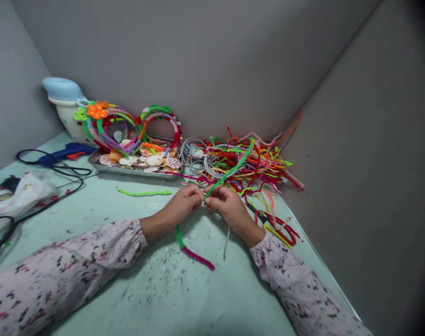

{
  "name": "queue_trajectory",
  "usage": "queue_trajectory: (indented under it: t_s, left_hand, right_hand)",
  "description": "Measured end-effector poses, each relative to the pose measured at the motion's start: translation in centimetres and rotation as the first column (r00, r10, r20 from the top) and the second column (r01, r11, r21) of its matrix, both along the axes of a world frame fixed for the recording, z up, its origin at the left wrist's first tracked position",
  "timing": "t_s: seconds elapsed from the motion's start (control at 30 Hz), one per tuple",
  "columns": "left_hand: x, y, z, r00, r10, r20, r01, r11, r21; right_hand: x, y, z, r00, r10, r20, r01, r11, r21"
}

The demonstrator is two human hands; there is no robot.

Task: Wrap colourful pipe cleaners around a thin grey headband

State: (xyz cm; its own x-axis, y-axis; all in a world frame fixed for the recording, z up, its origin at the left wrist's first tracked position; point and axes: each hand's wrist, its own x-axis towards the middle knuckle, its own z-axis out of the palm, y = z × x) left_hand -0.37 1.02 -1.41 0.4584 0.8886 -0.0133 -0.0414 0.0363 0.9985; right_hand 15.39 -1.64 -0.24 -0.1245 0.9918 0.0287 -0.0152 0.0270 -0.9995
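Observation:
My left hand (184, 205) pinches a curved band close to its fingertips. Below that hand the band's wrapped part (180, 238) comes out, green first and magenta at its end. A bare grey wire end (226, 242) of it hangs under my right hand (229, 207). The right fingers are closed on a green pipe cleaner (233, 169), whose long free end slants up to the right. Both sets of fingertips nearly meet, and the exact contact between wire and pipe cleaner is hidden. A short light green pipe cleaner (144, 192) lies left of my hands.
Behind stand a metal tray (138, 174) of shells with finished colourful headbands (159, 114), grey wire coils (212, 165) and a pipe cleaner heap (268, 163). Red-handled scissors (285, 233) lie right. Leftward are a blue glue gun (65, 153), black cable (72, 186), plastic bag (30, 191) and blue-lidded container (67, 109).

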Motion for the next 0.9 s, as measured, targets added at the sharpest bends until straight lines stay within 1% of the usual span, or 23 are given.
queue_trajectory:
  t_s: [0.17, 0.43, 0.6, 0.9]
  left_hand:
    - [0.06, -0.16, 0.22, 1.0, 0.013, -0.008, -0.013, 1.0, 0.008]
    - [0.07, -0.28, 0.24, 1.0, 0.015, -0.011, -0.014, 1.0, 0.01]
    - [0.11, -0.41, 0.4, 1.0, 0.011, -0.016, -0.011, 1.0, -0.004]
    - [0.32, -0.51, 0.53, 1.0, 0.023, 0.008, -0.023, 0.999, -0.04]
  right_hand:
    - [0.04, 0.07, -0.05, 1.0, 0.005, 0.002, -0.005, 1.0, -0.015]
    - [-0.26, 0.12, -0.18, 0.997, -0.03, -0.077, 0.024, 0.997, -0.079]
    - [-0.13, 0.29, -0.46, 0.991, -0.012, -0.131, -0.003, 0.994, -0.108]
    - [-0.24, 0.37, -0.58, 0.985, -0.029, -0.171, 0.002, 0.988, -0.157]
